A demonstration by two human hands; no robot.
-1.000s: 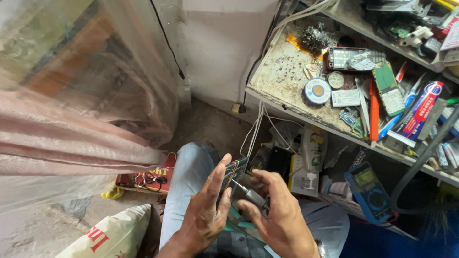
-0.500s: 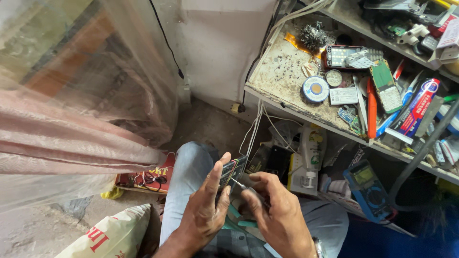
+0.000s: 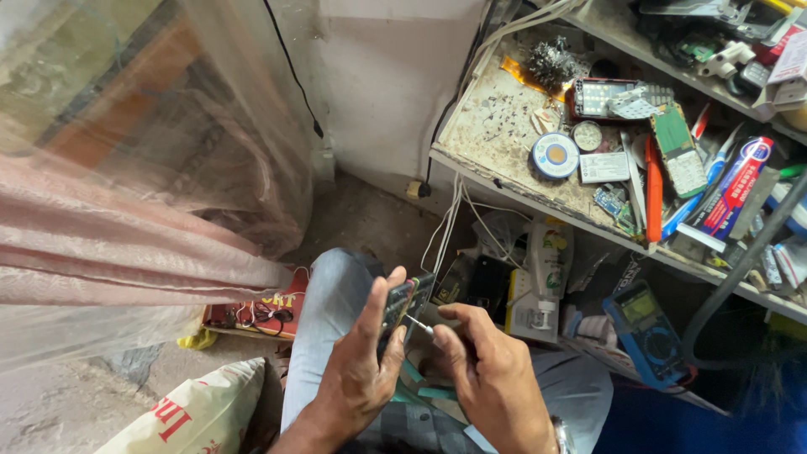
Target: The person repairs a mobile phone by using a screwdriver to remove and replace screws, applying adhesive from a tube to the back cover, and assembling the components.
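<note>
Cluttered workbench (image 3: 504, 126) behind; left hand (image 3: 357, 374) fingers clamp circuit board (image 3: 402, 307), right hand (image 3: 492, 378) fingers pinch screwdriver (image 3: 418, 325).

The left hand (image 3: 357, 370) rises from the lower edge of the view, back of the hand toward the camera, wrist bent slightly upward. Its thumb stretches up and out along the near side of what it grips, while the other fingers wrap round behind (hidden from here). The right hand (image 3: 492, 378) comes in from the lower right, also back up, knuckles arched. Its thumb and forefinger pinch together at their tips, pointing left toward the left hand, and the remaining fingers curl loosely under the palm. Both forearms run close together over the lap.
</note>
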